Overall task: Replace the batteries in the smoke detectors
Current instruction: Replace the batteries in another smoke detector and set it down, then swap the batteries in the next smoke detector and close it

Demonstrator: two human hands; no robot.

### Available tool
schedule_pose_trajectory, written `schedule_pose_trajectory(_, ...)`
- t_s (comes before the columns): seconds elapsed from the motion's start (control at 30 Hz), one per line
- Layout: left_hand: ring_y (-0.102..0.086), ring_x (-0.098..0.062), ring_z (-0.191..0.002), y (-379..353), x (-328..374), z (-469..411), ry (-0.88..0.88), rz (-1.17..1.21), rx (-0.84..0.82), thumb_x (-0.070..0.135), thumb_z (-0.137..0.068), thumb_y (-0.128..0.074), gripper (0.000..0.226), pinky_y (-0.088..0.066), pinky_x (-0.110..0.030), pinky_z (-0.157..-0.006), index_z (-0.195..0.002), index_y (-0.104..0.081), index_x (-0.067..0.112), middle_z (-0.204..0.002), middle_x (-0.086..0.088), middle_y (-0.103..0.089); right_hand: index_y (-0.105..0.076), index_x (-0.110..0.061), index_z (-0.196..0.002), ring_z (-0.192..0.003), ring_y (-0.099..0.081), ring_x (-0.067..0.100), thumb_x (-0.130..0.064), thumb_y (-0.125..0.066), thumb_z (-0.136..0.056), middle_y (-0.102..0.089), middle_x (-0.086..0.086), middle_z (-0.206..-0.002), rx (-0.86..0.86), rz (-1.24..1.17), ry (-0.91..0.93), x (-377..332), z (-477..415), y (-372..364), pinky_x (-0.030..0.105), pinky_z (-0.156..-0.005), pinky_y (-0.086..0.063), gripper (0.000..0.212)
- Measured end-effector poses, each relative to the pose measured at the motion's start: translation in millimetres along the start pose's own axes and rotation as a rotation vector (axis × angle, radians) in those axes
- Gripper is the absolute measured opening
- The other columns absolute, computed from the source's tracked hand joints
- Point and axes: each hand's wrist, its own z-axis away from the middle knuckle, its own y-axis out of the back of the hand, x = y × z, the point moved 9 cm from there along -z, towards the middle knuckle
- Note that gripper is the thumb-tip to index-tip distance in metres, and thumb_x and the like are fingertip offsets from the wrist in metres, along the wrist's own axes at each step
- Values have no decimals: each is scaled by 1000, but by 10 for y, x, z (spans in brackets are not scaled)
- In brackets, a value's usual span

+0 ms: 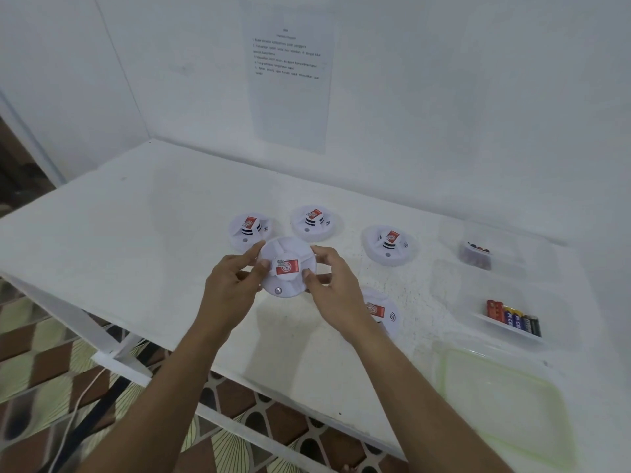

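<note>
A round white smoke detector (286, 254) with a red label is held above the white table (136, 233), face up. My left hand (232, 285) grips its left rim, and my right hand (333, 285) grips its right rim. Three more detectors sit on the table behind it: one (247, 230) at left, one (312, 221) in the middle, one (389, 244) at right. Another detector (384, 314) lies partly hidden under my right wrist. Several batteries (514, 319) lie in a clear tray at right.
A clear container (476, 256) with dark small items stands at the back right. A pale green-rimmed lid (502, 397) lies near the front right edge. A printed sheet (290, 73) hangs on the wall. Patterned floor and a white cable show below the table's left edge.
</note>
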Motion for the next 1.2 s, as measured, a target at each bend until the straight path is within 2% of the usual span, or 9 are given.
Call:
schedule_pose_trajectory(0.1, -61, -12, -94, 24, -52, 5, 20, -99, 13, 41, -95, -58, 34, -47, -29, -83, -128, -62, 35, -106, 7, -66, -55, -26, -133, -100, -65, 7, -24, -58, -99, -56, -4, -131, -43, 51, -24, 22, -41, -44, 28, -86, -55, 34)
schedule_pose_trajectory(0.23, -65, -20, -100, 13, -235, -75, 88, -146, -67, 41, -93, -61, 35, -50, -35, -88, -126, -65, 32, -107, 4, -72, -52, -20, -136, -115, -56, 16, -26, -57, -99, -56, 2, -130, -123, 195, -89, 118, -89, -178, 35, -99, -48, 38)
schedule_pose_trajectory(0.37, -62, -19, -104, -20, -334, -160, 114, -274, -128, 38, -95, -59, 33, -46, -31, -89, -127, -64, 32, -110, 1, -70, -55, -18, -128, -112, -56, 24, -25, -51, -96, -57, 8, -124, -176, 240, -191, 248, -81, -341, 41, -98, -48, 33)
schedule_pose_trajectory(0.5, -54, -12, -94, -163, -250, -160, 36, -406, -200, 32, -100, -51, 30, -40, -23, -79, -124, -67, 26, -113, 2, -70, -56, -11, -110, -106, -56, 30, -39, -45, -80, -57, 16, -120, -137, 266, -278, 341, -96, -393, 39, -85, -45, 43)
schedule_pose_trajectory(0.6, -52, -14, -89, -259, -196, -180, -58, -539, -252, 27, -102, -46, 30, -36, -19, -68, -121, -68, 18, -109, -5, -70, -54, -11, -113, -118, -49, 32, -40, -47, -88, -52, 14, -125, -117, 259, -312, 345, -92, -396, 46, -98, -45, 39)
schedule_pose_trajectory(0.77, -58, -19, -105, -164, -324, -295, -53, -559, -224, 29, -99, -52, 32, -34, -22, -87, -126, -64, 18, -121, -5, -65, -35, -14, -151, -139, -33, 30, -34, -51, -99, -41, 10, -147, -110, 260, -289, 342, -142, -368, 46, -114, -33, 58)
schedule_pose_trajectory(0.93, -45, -36, -128, 241, -452, -498, -93, -671, 10, 33, -91, -59, 42, -37, -45, -103, -127, -63, 10, -134, -16, -56, -40, -16, -147, -139, -32, 26, -27, -56, -96, -43, 6, -147, -19, 262, -197, 230, -316, -294, 44, -113, -32, 55)
schedule_pose_trajectory(1.03, -26, -39, -143, 270, -597, -627, -50, -851, -57, 37, -91, -60, 55, -28, -53, -111, -139, -49, 12, -151, -14, -40, -44, -17, -143, -136, -32, 26, -23, -56, -94, -46, 6, -144, 41, 314, -135, 113, -521, -251, 40, -111, -30, 50)
schedule_pose_trajectory(1.2, -30, -37, -141, 239, -666, -661, -130, -966, -86, 51, -89, -33, 69, -22, -51, -116, -142, -44, 8, -151, -15, -40, -48, -17, -139, -136, -32, 30, -19, -57, -91, -45, 6, -144, 117, 462, -48, -31, -998, -209, 37, -107, -27, 48)
